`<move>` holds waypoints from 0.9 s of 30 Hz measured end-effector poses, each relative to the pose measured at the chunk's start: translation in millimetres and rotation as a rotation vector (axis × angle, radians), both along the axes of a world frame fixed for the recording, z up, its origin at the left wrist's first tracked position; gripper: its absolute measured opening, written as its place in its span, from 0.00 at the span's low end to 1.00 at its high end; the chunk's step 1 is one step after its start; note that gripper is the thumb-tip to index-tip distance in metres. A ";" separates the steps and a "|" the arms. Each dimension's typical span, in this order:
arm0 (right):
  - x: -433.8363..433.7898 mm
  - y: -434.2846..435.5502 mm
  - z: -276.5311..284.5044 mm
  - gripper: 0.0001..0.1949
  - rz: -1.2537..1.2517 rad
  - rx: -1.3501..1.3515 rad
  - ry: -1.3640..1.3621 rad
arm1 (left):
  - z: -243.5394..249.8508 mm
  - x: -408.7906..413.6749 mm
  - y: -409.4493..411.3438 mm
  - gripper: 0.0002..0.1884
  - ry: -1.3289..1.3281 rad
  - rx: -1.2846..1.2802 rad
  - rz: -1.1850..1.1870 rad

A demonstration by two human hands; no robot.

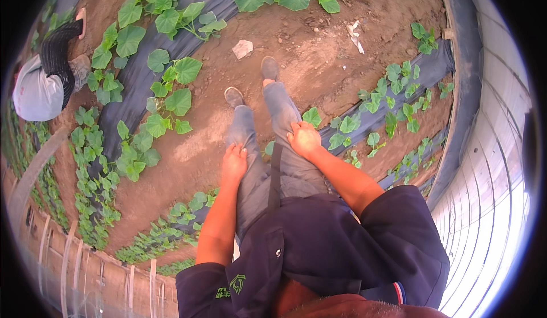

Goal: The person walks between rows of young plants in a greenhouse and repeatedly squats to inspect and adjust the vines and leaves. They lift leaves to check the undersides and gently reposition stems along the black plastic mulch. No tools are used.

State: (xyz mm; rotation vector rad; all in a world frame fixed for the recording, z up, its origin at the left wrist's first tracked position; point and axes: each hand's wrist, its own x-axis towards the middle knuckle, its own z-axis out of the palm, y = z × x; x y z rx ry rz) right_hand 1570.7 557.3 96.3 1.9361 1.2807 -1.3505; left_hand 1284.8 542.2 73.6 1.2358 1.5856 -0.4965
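My left hand (234,163) rests on my left trouser leg (242,125) near the knee, fingers pointing forward. Farther right, my right hand (305,139) lies on the right trouser leg (280,104), its fingers bent over the cloth. Neither hand shows an object in it. Between my legs hangs a dark strap (275,175). My two shoes (234,97) stand on bare soil (201,147). Near the right hand grows a broad green leaf (312,117) of a young cucurbit plant.
Cucurbit plants (177,100) line black plastic mulch (128,95) on the left; another mulched row (427,74) runs right. A pale stone (242,49) and white scrap (354,37) lie ahead. A person (40,91) bends at far left. Ribbed greenhouse film (483,155) stands right.
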 end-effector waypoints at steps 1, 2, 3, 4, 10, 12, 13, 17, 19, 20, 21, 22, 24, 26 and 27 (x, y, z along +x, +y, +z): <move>-0.3 -3.1 -0.2 0.25 -0.006 0.013 0.003 | 1.1 8.2 -0.9 0.25 -0.038 -0.004 -0.022; -0.6 -5.9 -0.9 0.24 -0.025 0.041 0.005 | 1.1 14.9 -0.6 0.28 -0.066 -0.056 -0.053; -2.5 -11.6 -1.4 0.23 -0.045 0.065 0.006 | 8.0 23.0 4.6 0.29 -0.025 -0.071 -0.133; -5.3 -17.5 -1.1 0.21 -0.063 0.091 0.009 | 17.4 30.2 11.8 0.31 0.018 -0.085 -0.213; -29.1 -44.9 9.3 0.20 -0.111 0.196 -0.059 | 13.9 1.1 12.6 0.34 0.011 -0.143 -0.265; -34.1 -51.3 12.3 0.19 -0.134 0.260 -0.064 | 12.9 -4.1 11.7 0.34 0.009 -0.146 -0.286; -35.0 -54.1 14.9 0.18 -0.144 0.289 -0.069 | 11.3 -5.5 10.7 0.34 0.011 -0.148 -0.302; -31.7 -48.8 28.1 0.19 -0.201 0.304 -0.077 | 10.2 -8.9 6.8 0.34 0.026 -0.169 -0.324; -24.5 -47.6 33.8 0.19 -0.170 0.266 -0.120 | 12.5 -8.1 9.6 0.34 0.020 -0.168 -0.314; -17.5 -48.2 34.2 0.19 -0.180 0.245 -0.127 | 13.6 -6.5 11.2 0.34 0.018 -0.168 -0.307; -6.7 -50.1 34.1 0.19 -0.187 0.222 -0.135 | 13.2 -3.9 11.3 0.33 0.016 -0.167 -0.292; 4.3 -51.7 34.7 0.20 -0.192 0.199 -0.143 | 11.3 -1.3 10.9 0.33 0.014 -0.166 -0.275; 26.2 -54.6 36.6 0.20 -0.207 0.144 -0.151 | 8.3 7.7 11.4 0.33 0.016 -0.158 -0.255; 53.2 -58.7 36.6 0.20 -0.203 0.113 -0.154 | 5.2 22.8 11.5 0.33 0.024 -0.145 -0.244; 64.9 -60.1 34.8 0.20 -0.196 0.112 -0.148 | 5.6 30.4 13.5 0.33 0.033 -0.137 -0.229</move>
